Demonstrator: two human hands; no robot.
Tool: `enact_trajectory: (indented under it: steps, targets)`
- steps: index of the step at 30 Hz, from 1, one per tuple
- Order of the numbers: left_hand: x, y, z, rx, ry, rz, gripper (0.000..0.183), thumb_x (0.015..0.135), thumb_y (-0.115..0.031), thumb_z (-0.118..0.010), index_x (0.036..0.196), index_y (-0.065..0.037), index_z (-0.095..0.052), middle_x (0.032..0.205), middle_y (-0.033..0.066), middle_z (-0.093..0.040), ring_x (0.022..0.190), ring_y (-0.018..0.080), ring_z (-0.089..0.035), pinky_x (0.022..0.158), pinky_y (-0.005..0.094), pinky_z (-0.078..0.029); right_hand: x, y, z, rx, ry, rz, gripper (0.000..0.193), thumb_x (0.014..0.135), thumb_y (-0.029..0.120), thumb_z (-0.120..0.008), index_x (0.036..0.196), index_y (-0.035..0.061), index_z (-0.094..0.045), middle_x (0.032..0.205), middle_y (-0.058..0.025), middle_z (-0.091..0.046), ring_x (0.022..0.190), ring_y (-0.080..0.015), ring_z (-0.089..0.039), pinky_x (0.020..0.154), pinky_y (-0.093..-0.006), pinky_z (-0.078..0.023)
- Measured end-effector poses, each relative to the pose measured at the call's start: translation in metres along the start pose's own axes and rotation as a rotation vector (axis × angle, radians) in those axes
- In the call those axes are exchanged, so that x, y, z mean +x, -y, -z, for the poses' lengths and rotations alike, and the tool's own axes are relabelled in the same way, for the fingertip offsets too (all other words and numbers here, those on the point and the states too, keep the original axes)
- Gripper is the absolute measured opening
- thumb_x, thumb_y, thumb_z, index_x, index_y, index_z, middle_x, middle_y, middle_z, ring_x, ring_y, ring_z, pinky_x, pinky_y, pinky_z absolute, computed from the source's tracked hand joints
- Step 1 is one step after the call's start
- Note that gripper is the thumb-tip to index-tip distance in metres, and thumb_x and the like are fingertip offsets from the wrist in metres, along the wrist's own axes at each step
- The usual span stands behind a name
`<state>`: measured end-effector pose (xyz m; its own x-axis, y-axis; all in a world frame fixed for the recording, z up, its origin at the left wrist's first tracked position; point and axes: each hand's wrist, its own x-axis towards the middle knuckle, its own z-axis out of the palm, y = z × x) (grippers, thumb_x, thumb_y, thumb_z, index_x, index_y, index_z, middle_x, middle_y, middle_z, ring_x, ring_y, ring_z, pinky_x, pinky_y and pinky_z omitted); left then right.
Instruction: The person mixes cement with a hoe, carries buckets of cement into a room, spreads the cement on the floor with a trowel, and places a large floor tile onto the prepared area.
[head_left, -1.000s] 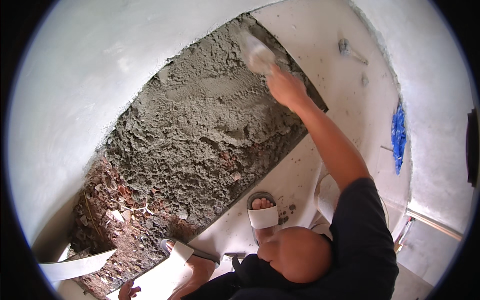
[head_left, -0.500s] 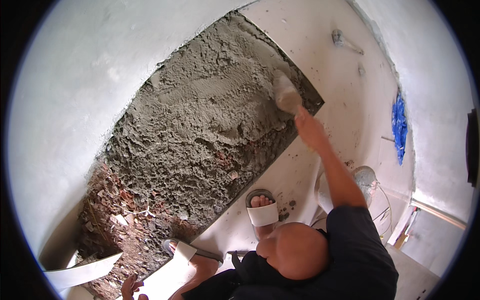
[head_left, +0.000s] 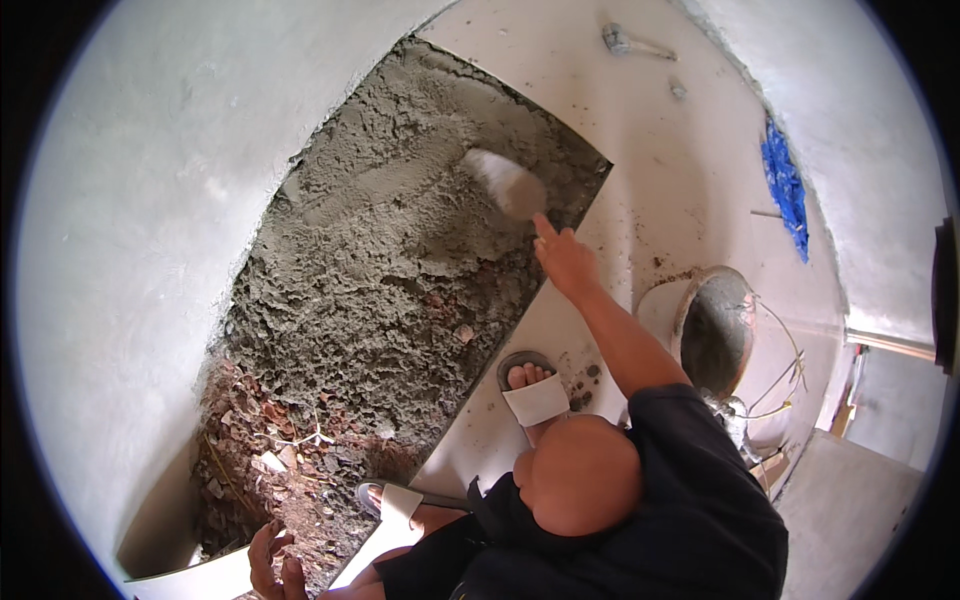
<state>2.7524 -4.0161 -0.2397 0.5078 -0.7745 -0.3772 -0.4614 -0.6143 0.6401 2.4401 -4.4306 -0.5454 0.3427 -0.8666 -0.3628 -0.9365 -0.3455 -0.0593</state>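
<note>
My right hand [head_left: 566,262] is closed around the handle of a trowel [head_left: 505,185], its pale blade blurred over the wet grey mortar [head_left: 370,220]. The mortar has a smoother far part and a rough, lumpy near part. At the lower left, my left hand [head_left: 272,565] hangs with its fingers loosely apart, holding nothing I can see. Beside it lies broken rubble [head_left: 265,435] with reddish chips, where the mortar ends.
A bucket [head_left: 748,350] with grey residue and a wire handle stands right of my right arm. Pale floor tiles [head_left: 620,95] border the mortar, with a mortar-caked tool [head_left: 635,43] on them. Blue plastic [head_left: 785,185] lies by the right wall. My sandalled feet [head_left: 535,390] are near the mortar's edge.
My right hand has swept the trowel to the left over the mortar. The view has shifted, so more of the bucket shows and my left hand is more visible.
</note>
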Motion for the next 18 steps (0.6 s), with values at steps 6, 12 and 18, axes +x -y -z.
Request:
enact_trajectory:
  steps: [6,12,18]
  targets:
    - [-0.034,0.024,0.009,-0.067,0.016,0.045,0.043,0.099,-0.027,-0.05,0.131,0.003,-0.048,0.126,0.0191,-0.057,0.11,0.0298,-0.057,0.09,0.0384,-0.047,0.023,-0.041,0.017,0.254,0.098,-0.138,0.049,0.098,0.035,-0.046,0.14,0.0111,-0.041,0.102,-0.0203,-0.062,0.086,-0.0325,-0.064,0.073,-0.0453,-0.052]
    - [-0.04,0.045,0.01,-0.096,0.024,0.036,0.057,0.098,-0.038,-0.051,0.135,0.005,-0.043,0.13,0.0199,-0.053,0.107,0.0293,-0.058,0.084,0.0372,-0.05,-0.03,-0.062,0.053,1.013,0.194,-0.567,0.051,0.097,0.03,-0.045,0.141,0.0036,-0.041,0.102,-0.014,-0.062,0.089,-0.0215,-0.063,0.071,-0.0388,-0.054]
    - [-0.013,0.028,0.007,0.084,-0.085,0.085,0.051,0.099,-0.037,-0.049,0.126,0.006,-0.053,0.126,0.0214,-0.055,0.111,0.0316,-0.056,0.096,0.0406,-0.044,0.045,-0.011,0.027,1.381,-0.088,-0.468,0.04,0.094,0.028,-0.053,0.124,0.0026,-0.053,0.096,-0.011,-0.057,0.078,-0.0183,-0.06,0.059,-0.0349,-0.054]
